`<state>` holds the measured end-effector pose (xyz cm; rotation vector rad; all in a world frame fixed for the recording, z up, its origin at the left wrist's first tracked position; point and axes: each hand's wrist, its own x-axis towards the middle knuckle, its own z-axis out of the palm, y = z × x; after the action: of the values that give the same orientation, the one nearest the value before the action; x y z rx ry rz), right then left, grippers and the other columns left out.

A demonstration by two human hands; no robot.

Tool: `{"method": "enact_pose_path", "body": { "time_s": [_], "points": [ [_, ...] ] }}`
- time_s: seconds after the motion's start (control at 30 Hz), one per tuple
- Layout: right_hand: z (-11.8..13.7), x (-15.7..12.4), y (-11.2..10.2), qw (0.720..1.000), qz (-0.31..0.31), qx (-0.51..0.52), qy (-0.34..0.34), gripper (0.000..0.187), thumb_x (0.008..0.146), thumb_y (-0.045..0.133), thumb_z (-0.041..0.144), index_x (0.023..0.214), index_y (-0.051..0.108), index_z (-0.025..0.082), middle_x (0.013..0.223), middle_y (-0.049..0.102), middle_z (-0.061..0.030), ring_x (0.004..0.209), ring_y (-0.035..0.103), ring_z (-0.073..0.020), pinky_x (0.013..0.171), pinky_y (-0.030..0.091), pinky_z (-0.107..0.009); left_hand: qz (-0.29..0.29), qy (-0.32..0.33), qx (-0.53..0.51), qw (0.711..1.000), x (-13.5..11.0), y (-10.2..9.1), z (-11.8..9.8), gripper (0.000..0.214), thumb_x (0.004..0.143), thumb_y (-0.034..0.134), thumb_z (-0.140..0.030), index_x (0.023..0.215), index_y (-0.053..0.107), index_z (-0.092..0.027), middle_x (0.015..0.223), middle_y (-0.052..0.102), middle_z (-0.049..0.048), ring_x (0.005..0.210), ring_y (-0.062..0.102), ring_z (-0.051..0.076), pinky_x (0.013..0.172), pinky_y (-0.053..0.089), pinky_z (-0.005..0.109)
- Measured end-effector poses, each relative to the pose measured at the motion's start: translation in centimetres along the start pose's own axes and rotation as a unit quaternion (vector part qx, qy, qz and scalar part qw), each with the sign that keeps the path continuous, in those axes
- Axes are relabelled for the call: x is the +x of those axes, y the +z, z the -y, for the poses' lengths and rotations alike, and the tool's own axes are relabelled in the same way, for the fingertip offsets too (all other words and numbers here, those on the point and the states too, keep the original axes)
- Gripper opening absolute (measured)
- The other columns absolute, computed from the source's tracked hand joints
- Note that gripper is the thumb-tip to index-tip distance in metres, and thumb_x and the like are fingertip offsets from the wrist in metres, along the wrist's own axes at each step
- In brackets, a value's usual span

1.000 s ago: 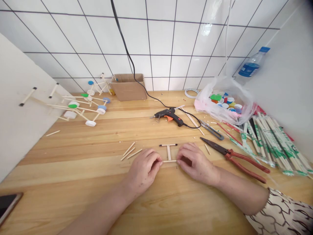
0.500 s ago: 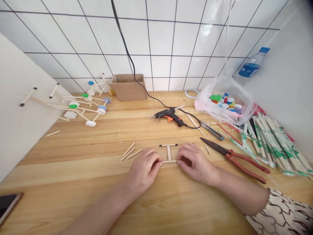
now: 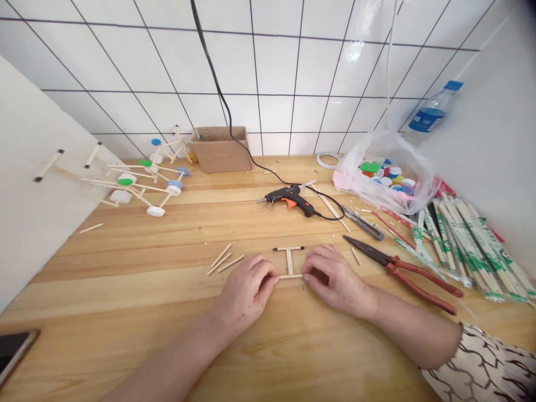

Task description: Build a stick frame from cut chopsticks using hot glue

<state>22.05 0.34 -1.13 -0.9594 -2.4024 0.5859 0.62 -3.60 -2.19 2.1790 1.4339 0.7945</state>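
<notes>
A short wooden stick (image 3: 290, 276) lies crosswise on the table, its left end pinched by my left hand (image 3: 250, 285) and its right end by my right hand (image 3: 335, 280). Against its middle stands the foot of an upright piece (image 3: 289, 261) that looks like two sticks side by side. A crossbar with black ends (image 3: 288, 248) tops that piece, so together they make an H on its side. Several loose cut sticks (image 3: 225, 261) rest just left of my left hand. Pliers with red handles (image 3: 402, 268) lie to the right of my right hand.
A hot glue gun (image 3: 288, 198) lies behind the hands, its cord near a utility knife (image 3: 363, 223). Stick models with bottle-cap wheels (image 3: 156, 211) and a cardboard box (image 3: 221, 153) stand back left. At right are a bag of caps (image 3: 385, 173), wrapped chopsticks (image 3: 473, 240) and a bottle (image 3: 433, 111).
</notes>
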Motion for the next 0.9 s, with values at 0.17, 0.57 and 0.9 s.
{"method": "enact_pose_path", "body": {
  "time_s": [0.17,0.57,0.9],
  "points": [
    [-0.01,-0.04,-0.01,1.000,0.003,0.001,0.002,0.010,0.080,0.052,0.010,0.074,0.056,0.019,0.076,0.058,-0.0042,0.077,0.051,-0.0192,0.072,0.038,-0.033,0.002,0.002,-0.002,1.000,0.02,0.03,0.07,0.014,0.087,0.046,-0.017,0.076,0.054,-0.019,0.077,0.058,0.0029,0.074,0.054,0.018,0.067,0.042,0.030],
    [-0.06,-0.10,-0.02,1.000,0.002,-0.002,0.000,0.010,0.080,0.053,0.012,0.074,0.055,0.019,0.076,0.058,-0.0038,0.076,0.051,-0.0190,0.071,0.038,-0.033,0.000,-0.005,0.000,1.000,0.04,0.00,-0.06,0.015,0.087,0.045,-0.018,0.076,0.055,-0.020,0.076,0.059,0.0029,0.074,0.055,0.018,0.067,0.043,0.030],
    [0.00,-0.08,0.01,1.000,0.005,0.003,0.005,0.010,0.080,0.052,0.011,0.074,0.056,0.019,0.076,0.058,-0.0043,0.077,0.051,-0.0193,0.072,0.038,-0.034,-0.001,-0.001,-0.004,1.000,-0.08,-0.01,-0.02,0.014,0.088,0.046,-0.017,0.077,0.054,-0.020,0.077,0.058,0.0021,0.074,0.054,0.018,0.067,0.042,0.030]
  ]
}}
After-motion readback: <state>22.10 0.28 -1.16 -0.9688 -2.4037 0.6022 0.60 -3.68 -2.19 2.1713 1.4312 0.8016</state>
